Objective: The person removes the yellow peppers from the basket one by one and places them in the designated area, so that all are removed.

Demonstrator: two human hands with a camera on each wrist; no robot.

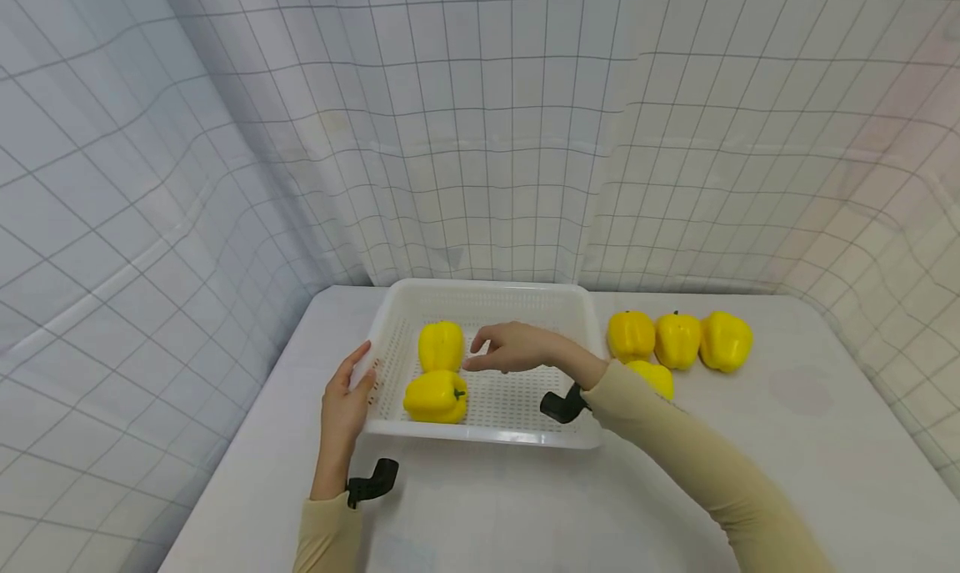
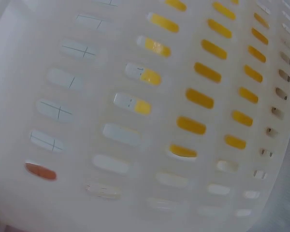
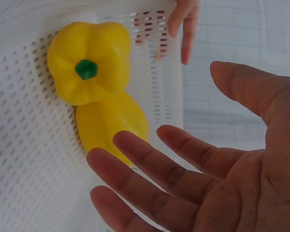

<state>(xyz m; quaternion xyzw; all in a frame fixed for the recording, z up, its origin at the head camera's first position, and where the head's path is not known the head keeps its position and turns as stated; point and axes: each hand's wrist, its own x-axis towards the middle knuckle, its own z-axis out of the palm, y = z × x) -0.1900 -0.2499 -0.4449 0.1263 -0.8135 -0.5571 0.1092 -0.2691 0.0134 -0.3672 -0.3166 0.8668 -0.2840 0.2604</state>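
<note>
The left hand [image 1: 345, 404] touched a white basket [image 1: 487, 434]; the right hand [image 1: 513, 347] hovered near two yellow peppers [image 1: 435, 396] inside

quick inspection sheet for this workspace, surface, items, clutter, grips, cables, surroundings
Surface: white table
Items: white basket with two yellow peppers in its left part; four other peppers on the table to its right, one partly hidden by the right sleeve
Clutter: nothing seen
Left grip: against the basket's left side
Right grip: over the basket, holding nothing
Cables: nothing seen
Surroundings: white grid-lined curtain behind and both sides
</note>
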